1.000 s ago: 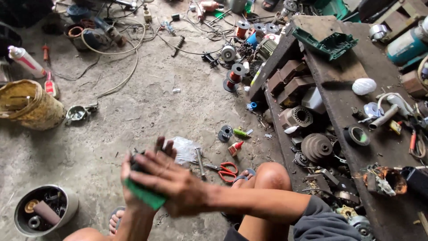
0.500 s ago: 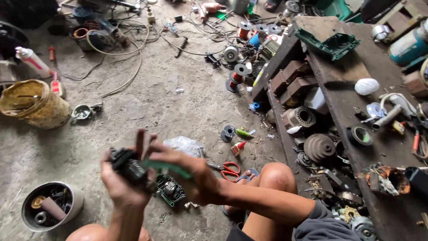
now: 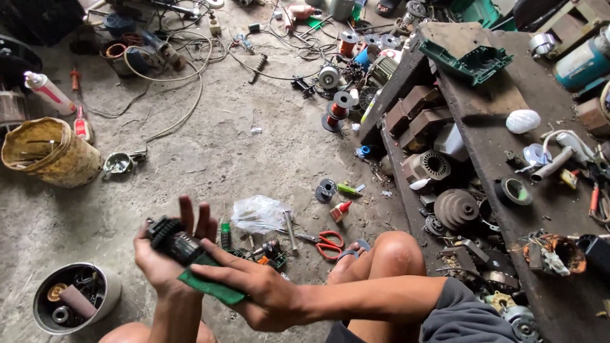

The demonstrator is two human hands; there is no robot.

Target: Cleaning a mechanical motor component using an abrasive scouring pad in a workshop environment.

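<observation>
Meanwhile, a motor armature (image 3: 173,242) is being gripped in the left hand (image 3: 162,263) and rubbed with a green pad (image 3: 213,287) pinched by the right hand (image 3: 267,298), just left of the scissors (image 3: 328,242); turning it seems needed next.

Both forearms bare, no sleeves, watch or rings seen. Left hand (image 3: 166,259) and right hand (image 3: 267,298) ungloved. Grey shorts (image 3: 464,314), loose fabric, hem at thigh. Knees bare. Dark flip-flop strap (image 3: 351,253) over one foot.
</observation>
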